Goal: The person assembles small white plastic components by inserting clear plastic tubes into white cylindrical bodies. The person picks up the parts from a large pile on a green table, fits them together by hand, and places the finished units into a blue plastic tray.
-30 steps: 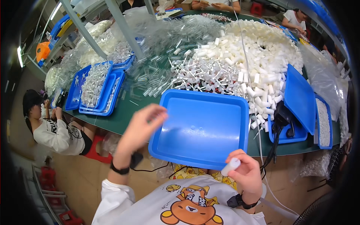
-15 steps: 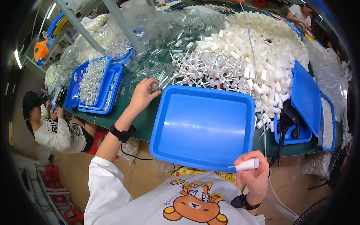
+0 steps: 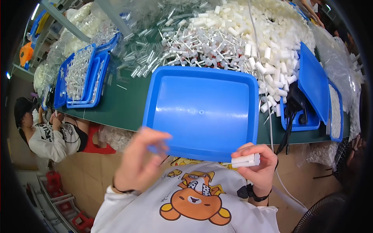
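My right hand [image 3: 261,165] is closed on a small white plastic cylinder [image 3: 243,160] just past the near right corner of a blue tray [image 3: 149,101]. A thin stem points left from the cylinder, and a whitish cap-like end faces right. My left hand [image 3: 142,159] is raised by the tray's near left corner, smeared by motion. Its fingers are bent, and whether anything is between them cannot be made out. The blue tray holds nothing and overhangs the green table's near edge.
Beyond the tray lie heaps of white stemmed pieces [image 3: 210,44], white cylinders [image 3: 279,50] and clear tubes [image 3: 145,58]. Blue trays of parts [image 3: 79,73] stand left. A white cable [image 3: 268,101] hangs at right near tilted blue trays [image 3: 312,83]. A co-worker [image 3: 50,132] sits left.
My left hand has come back from the clear tubes toward my body. My right hand still grips the white cylinder, held slightly higher in view. The whole view has shifted.
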